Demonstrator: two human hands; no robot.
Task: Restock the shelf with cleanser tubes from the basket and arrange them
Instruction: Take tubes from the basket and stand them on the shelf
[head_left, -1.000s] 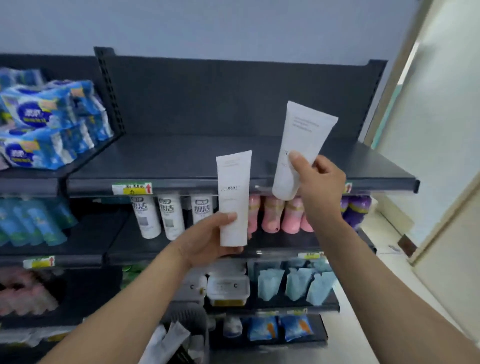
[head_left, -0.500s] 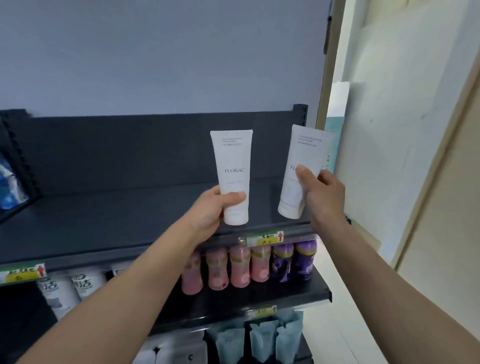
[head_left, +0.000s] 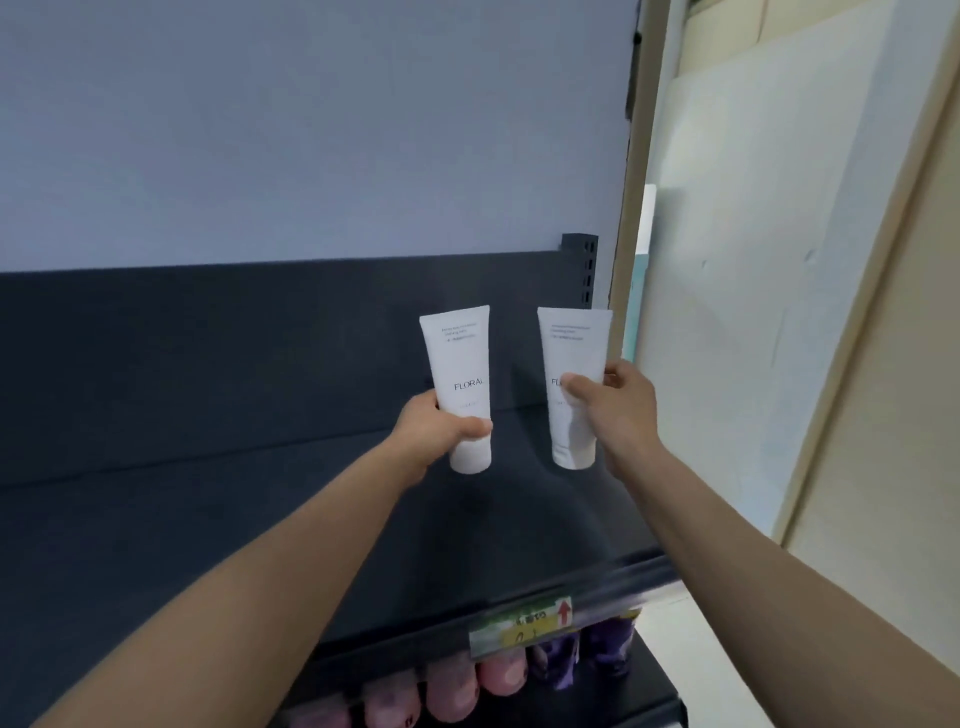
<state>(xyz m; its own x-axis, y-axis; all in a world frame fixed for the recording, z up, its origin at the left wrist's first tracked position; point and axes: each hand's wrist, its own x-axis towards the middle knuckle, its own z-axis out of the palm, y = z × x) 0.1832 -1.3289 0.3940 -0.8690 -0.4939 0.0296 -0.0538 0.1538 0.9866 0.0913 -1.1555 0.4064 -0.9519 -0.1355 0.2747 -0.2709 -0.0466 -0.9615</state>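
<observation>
Two white cleanser tubes marked FLORAL stand upright, cap down, over the right end of the dark top shelf (head_left: 208, 519). My left hand (head_left: 436, 436) grips the left tube (head_left: 460, 364) low on its body. My right hand (head_left: 618, 410) holds the right tube (head_left: 571, 348) around its middle, thumb across the label. Both caps hang close above the shelf surface; whether they touch it I cannot tell. The basket is out of view.
The shelf's dark back panel (head_left: 260, 353) rises behind the tubes, with a slotted upright post (head_left: 582, 270) at the right. A price tag (head_left: 519, 623) sits on the front rail. Pink bottles (head_left: 452, 691) and purple bottles (head_left: 587, 654) fill the shelf below. A pale wall and door frame stand to the right.
Both hands have carried the tubes further in over the top shelf and lower toward it. The view has tilted up, so the lower shelves have dropped mostly out of sight.
</observation>
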